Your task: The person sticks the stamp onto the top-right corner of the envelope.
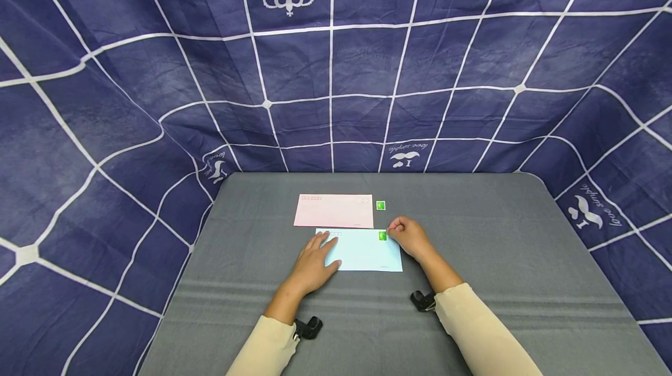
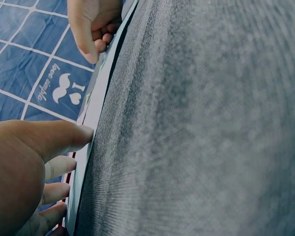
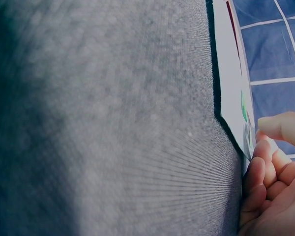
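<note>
A light blue envelope (image 1: 362,253) lies on the grey table, with a green stamp (image 1: 382,236) at its upper right corner. My left hand (image 1: 313,262) rests on the envelope's left part, fingers spread and thumb near the lower edge. My right hand (image 1: 410,237) is at the upper right corner, fingers curled beside the stamp and hiding that corner. In the right wrist view, the thumb and curled fingers (image 3: 258,169) sit right at the envelope's edge (image 3: 231,98), and nothing shows between them.
Just behind lies a pink envelope (image 1: 334,211) with printed boxes. A second green stamp (image 1: 380,205) lies on the table (image 1: 472,218) to its right. A dark blue cloth (image 1: 362,61) with white lines hangs around the back and sides. Black wrist mounts (image 1: 310,327) stick out from both sleeves.
</note>
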### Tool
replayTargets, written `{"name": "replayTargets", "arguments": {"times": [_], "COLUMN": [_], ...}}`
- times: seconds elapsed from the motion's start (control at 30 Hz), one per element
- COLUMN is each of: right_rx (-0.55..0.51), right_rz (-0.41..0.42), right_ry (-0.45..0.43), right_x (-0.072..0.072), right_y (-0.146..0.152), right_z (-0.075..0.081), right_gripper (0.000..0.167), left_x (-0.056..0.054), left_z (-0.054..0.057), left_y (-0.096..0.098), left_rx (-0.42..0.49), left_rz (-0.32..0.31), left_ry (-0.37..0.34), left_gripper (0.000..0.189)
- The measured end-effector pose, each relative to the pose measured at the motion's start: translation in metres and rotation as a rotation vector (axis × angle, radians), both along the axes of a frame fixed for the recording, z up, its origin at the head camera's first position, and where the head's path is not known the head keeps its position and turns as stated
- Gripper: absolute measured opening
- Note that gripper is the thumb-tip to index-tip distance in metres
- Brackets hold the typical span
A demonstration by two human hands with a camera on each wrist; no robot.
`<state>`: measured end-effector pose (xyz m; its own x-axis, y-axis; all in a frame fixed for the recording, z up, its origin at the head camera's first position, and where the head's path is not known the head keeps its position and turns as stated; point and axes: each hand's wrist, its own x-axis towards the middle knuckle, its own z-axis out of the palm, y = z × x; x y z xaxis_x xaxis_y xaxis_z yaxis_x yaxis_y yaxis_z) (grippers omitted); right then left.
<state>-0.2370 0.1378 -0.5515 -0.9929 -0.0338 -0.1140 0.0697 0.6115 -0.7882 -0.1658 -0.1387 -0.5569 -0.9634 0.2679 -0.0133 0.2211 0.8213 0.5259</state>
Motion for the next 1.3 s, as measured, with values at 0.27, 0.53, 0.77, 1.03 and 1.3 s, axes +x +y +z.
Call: {"name": "replayTargets", "arguments": {"times": [0.27,0.53,0.77,1.03,1.3], "right_rx": [-0.027,-0.041,-0.103,-0.140,-0.159], "right_rz": [-0.020,-0.017,-0.007,-0.010,0.041], "right_ry": [0.000,-0.018,0.019,0.058,0.109], "right_x": [0.001,0.004,0.004,0.002,0.003], "right_y": [0.002,0.004,0.005,0.007,0.006], "right_z": [0.001,0.003,0.001,0.004,0.011], "right_gripper": [0.015,0.015,0.012,0.012,0.012], "left_x": [0.001,0.001,0.001,-0.005,-0.014], "left_z": [0.000,0.001,0.002,0.002,0.012], "left_y": [0.004,0.007,0.008,0.007,0.002], "left_rx": [0.007,0.002,0.025,0.081,0.152], "left_rz": [0.034,0.098,0.118,0.134,0.141], "left_ry": [0.029,0.088,0.117,0.214,0.289], "left_gripper": [0.064,0.064,0.054,0.039,0.033]}}
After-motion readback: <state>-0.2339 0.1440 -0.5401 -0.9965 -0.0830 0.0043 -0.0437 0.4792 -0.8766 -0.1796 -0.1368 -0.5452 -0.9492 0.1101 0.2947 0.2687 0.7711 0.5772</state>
